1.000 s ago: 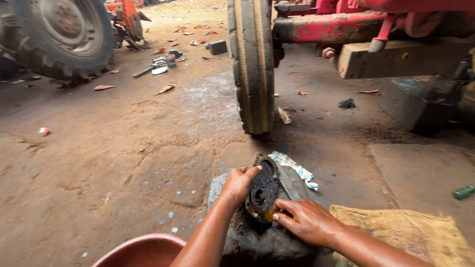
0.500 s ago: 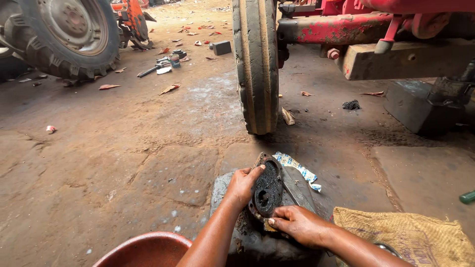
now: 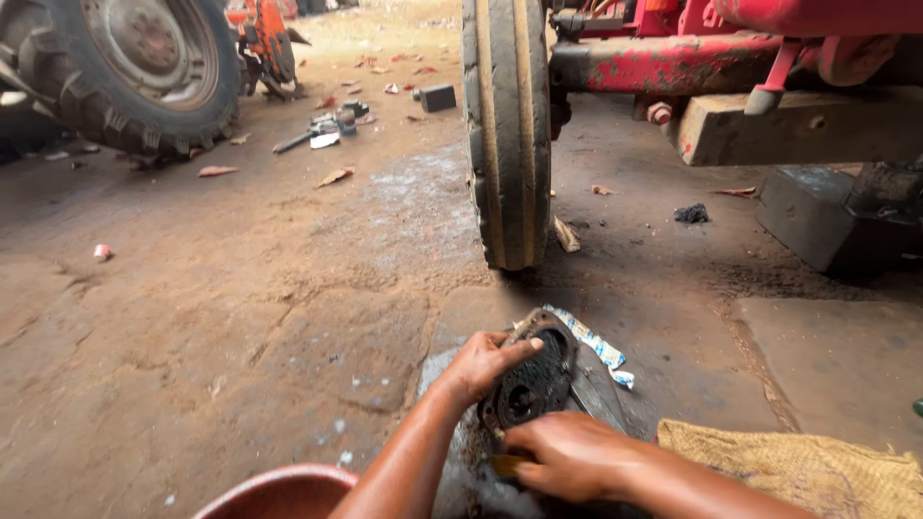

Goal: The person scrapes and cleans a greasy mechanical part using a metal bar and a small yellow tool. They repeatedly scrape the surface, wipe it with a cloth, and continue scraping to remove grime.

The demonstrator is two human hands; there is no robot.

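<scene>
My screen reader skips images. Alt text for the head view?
Two bare hands work a greasy black metal plate on a stone block: left hand steadies it, right hand presses below. Ahead stands a tractor front wheel on dirt floor.

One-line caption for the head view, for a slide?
Left hand steadies a greasy black metal plate on a stone block while the right hand works its lower edge, beside a tractor front wheel.

That round metal plate (image 3: 531,383) looks matt black and rough, caked in grime. It sits on a rough grey stone slab (image 3: 461,452). Coarse woven burlap sack (image 3: 798,471) beside it, dusty packed-dirt floor (image 3: 240,317), ribbed rubber tyre (image 3: 507,125), chipped red-painted axle (image 3: 663,62).
</scene>
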